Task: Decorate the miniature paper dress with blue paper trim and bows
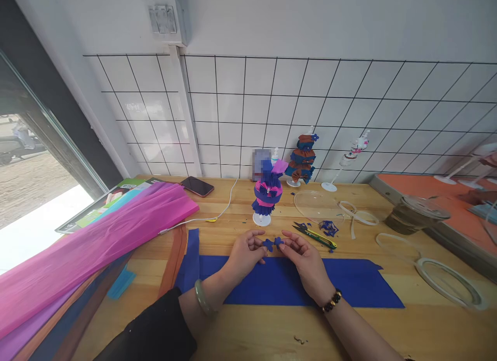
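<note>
Between thumb and fingers, my left hand [248,253] pinches a small blue paper flower [267,245]. A second blue paper flower [278,241] is pinched in my right hand [305,257], almost touching the first. Under both hands lies a wide strip of blue crepe paper [357,280], partly hidden by them. Just right of my right hand are small yellow-and-black snips [316,235] and a pile of blue scraps [328,227]. Behind the hands stands a figure dressed in blue and pink paper [267,192] on a white round base.
Rolls of pink crepe paper [116,231] and other colours lie at left. A phone [198,186] and white cable [227,205] sit behind. At right are a plastic cup [417,214], a tape roll [450,283] and an orange-topped surface [427,195]. More dressed stands [303,161] line the wall.
</note>
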Tool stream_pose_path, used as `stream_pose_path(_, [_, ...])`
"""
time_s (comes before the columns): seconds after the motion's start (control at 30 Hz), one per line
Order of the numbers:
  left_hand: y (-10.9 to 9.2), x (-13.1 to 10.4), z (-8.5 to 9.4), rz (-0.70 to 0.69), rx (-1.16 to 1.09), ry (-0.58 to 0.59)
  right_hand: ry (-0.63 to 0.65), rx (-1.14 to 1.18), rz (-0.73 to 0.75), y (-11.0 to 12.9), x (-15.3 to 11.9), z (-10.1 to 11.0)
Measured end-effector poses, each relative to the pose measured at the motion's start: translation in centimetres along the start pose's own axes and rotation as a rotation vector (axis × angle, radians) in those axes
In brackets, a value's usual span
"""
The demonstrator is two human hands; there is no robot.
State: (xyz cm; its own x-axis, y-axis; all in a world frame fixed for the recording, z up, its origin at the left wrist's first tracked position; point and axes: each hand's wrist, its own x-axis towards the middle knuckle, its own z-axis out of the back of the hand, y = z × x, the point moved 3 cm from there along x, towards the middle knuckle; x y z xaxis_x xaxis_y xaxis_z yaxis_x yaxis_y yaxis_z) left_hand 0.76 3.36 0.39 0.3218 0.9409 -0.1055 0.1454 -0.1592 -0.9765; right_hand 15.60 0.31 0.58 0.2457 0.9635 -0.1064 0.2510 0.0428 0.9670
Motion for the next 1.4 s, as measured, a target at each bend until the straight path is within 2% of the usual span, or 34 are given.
stream_pose_path(0.17, [-0.3, 0.1, 0.1, 0.016, 0.022, -0.021, 0.03, 0.192, -0.149, 0.0, 0.0, 0.2])
stream_pose_path(0.27, [-0.9, 0.5, 0.9, 0.034, 0.079, -0.058, 0.044, 0.225, -0.166, 0.0, 0.0, 0.2])
stream_pose_path(0.37, [-1.2, 1.2, 2.4, 0.081, 0.214, -0.07, 0.058, 0.213, -0.152, 0.0, -0.1, 0.2])
stream_pose_path(0.53, [-1.3, 2.8, 6.1, 0.029, 0.579, -0.085, 0.068, 0.164, -0.135, -0.1, -0.1, 0.0])
stream_pose_path(0.6, [-1.5, 3.1, 7.5, 0.035, 0.698, -0.13, 0.077, 0.141, -0.122, -0.1, -0.2, 0.0])
stream_pose_path(0.73, [-2.7, 2.8, 8.9, 0.062, 0.834, -0.17, 0.075, 0.097, -0.089, -0.1, -0.1, 0.0])
stream_pose_path(0.83, [-3.3, 2.5, 9.0, 0.066, 0.888, -0.17, 0.079, 0.097, -0.096, -0.1, -0.1, 0.0])
stream_pose_path(1.03, [-2.1, 2.4, 8.0, 0.18, 0.717, 0.053, 0.126, 0.091, -0.102, -0.1, -0.1, -0.1])
stream_pose_path(1.13, [-2.7, 1.9, 7.3, 0.201, 0.649, 0.074, 0.132, 0.071, -0.095, -0.1, -0.1, -0.1])
stream_pose_path(1.23, [-3.4, 1.0, 6.1, 0.248, 0.515, 0.179, 0.143, 0.049, -0.09, -0.1, -0.1, -0.1])
stream_pose_path(1.33, [-3.3, 0.4, 5.4, 0.266, 0.585, 0.249, 0.152, 0.034, -0.083, -0.2, 0.0, -0.1])
stream_pose_path(1.4, [-2.8, 0.4, 5.4, 0.2, 0.723, 0.209, 0.157, -0.023, -0.049, -0.3, 0.0, -0.2])
